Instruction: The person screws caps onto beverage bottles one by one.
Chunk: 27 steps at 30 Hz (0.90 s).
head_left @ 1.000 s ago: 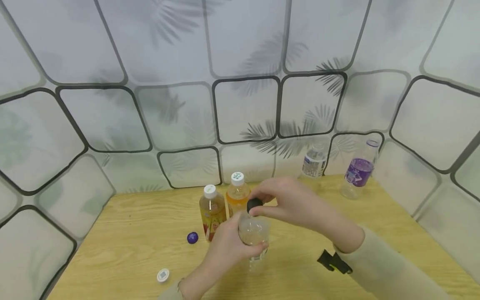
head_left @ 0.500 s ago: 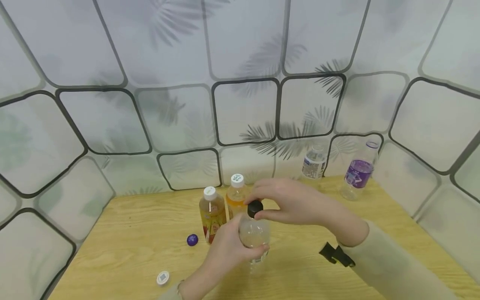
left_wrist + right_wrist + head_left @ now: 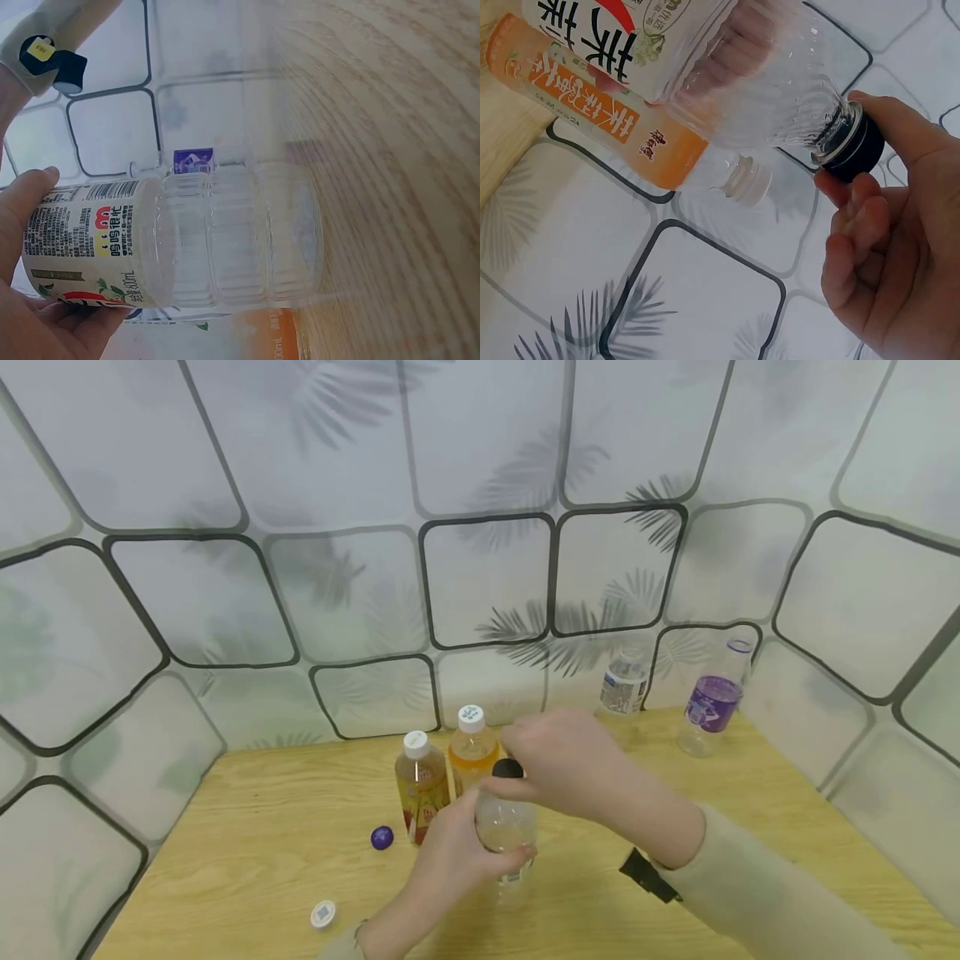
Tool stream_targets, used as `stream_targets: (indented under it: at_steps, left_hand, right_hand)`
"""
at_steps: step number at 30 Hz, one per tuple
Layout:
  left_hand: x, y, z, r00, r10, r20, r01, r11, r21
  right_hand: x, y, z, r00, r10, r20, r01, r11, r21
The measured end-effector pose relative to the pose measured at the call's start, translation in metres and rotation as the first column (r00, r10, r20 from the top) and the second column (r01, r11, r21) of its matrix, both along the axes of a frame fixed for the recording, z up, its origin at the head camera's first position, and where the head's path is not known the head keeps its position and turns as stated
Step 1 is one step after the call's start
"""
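A clear, empty-looking plastic bottle point(image 3: 507, 827) with a white printed label point(image 3: 90, 240) stands upright on the table. My left hand point(image 3: 453, 847) grips it around its upper body, thumb across the near side. On its neck sits a black cap point(image 3: 855, 146), which my right hand point(image 3: 900, 225) pinches between thumb and fingers from the right. In the head view the right hand point(image 3: 566, 764) covers part of the cap. Just behind the left hand stand a bottle of brownish drink point(image 3: 422, 785) and an orange-banded bottle point(image 3: 472, 752), both with white caps.
On the wooden table point(image 3: 247, 827), a purple cap point(image 3: 382, 837) and a white cap point(image 3: 323, 914) lie to the left. At the back right stand an uncapped purple-labelled bottle point(image 3: 712, 703) and another clear bottle point(image 3: 624, 685). A patterned wall covering point(image 3: 487, 581) encloses the back and sides.
My right hand has turned about the black cap, its fingers shifting from spread over the top to a tighter curl. The left hand and bottle stay in place.
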<state>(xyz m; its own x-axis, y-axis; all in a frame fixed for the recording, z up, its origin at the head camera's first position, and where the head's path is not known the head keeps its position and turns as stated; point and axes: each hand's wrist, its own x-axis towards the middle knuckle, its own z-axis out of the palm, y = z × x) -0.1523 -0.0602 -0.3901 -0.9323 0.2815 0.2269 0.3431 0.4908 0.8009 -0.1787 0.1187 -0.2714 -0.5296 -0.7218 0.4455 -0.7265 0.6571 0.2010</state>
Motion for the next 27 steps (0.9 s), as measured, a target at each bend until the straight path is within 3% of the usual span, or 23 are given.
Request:
stream_targets:
  at_steps: [2,4,6,8,10,14,15,16,17,19,24,27]
  left_hand:
    - [0.000,0.000,0.000,1.000,-0.003,-0.009,0.003,1.000,0.001]
    - [0.000,-0.001,0.000,1.000,-0.003,-0.007,0.003,1.000,0.000]
    - [0.000,-0.001,-0.001,1.000,-0.001,-0.001,0.001,1.000,-0.003]
    - [0.000,0.000,-0.001,1.000,-0.001,-0.001,0.001,1.000,-0.007]
    - [0.000,0.000,-0.001,1.000,0.000,-0.009,0.000,1.000,-0.012]
    - [0.000,0.000,-0.001,1.000,-0.002,-0.022,0.002,1.000,-0.010]
    - [0.000,0.000,-0.001,1.000,-0.003,-0.020,0.003,1.000,-0.007]
    - [0.000,0.000,-0.001,1.000,-0.003,-0.014,0.003,1.000,-0.004]
    - [0.000,0.000,-0.002,1.000,-0.003,-0.009,0.003,1.000,-0.002]
    - [0.000,0.000,-0.002,1.000,0.000,-0.003,0.000,1.000,-0.001]
    - [0.001,0.000,-0.002,1.000,0.016,-0.017,-0.016,1.000,-0.013]
    - [0.001,0.000,-0.001,1.000,0.019,-0.017,-0.020,1.000,-0.018]
  right_hand:
    - [0.000,-0.002,-0.001,0.999,-0.001,-0.040,0.001,1.000,-0.012]
    - [-0.002,-0.001,-0.002,0.999,0.027,-0.018,-0.028,0.999,-0.029]
    - [-0.005,0.003,-0.001,0.994,0.094,0.055,-0.091,0.995,-0.051]
    - [-0.010,0.010,-0.001,0.968,0.191,0.165,-0.179,0.980,-0.087]
    - [-0.016,0.018,0.000,0.909,0.305,0.284,-0.274,0.951,-0.145]
    - [-0.027,0.028,-0.001,0.753,0.471,0.460,-0.396,0.882,-0.255]
    - [-0.029,0.029,-0.002,0.725,0.490,0.484,-0.406,0.872,-0.274]
    - [-0.030,0.030,-0.003,0.715,0.494,0.495,-0.407,0.869,-0.280]
    - [-0.031,0.030,-0.003,0.714,0.490,0.500,-0.404,0.871,-0.278]
    - [-0.030,0.029,-0.004,0.737,0.466,0.490,-0.386,0.885,-0.262]
    - [-0.020,0.023,0.001,0.831,0.343,0.439,-0.284,0.938,-0.197]
    - [-0.012,0.017,0.007,0.884,0.231,0.407,-0.191,0.972,-0.137]
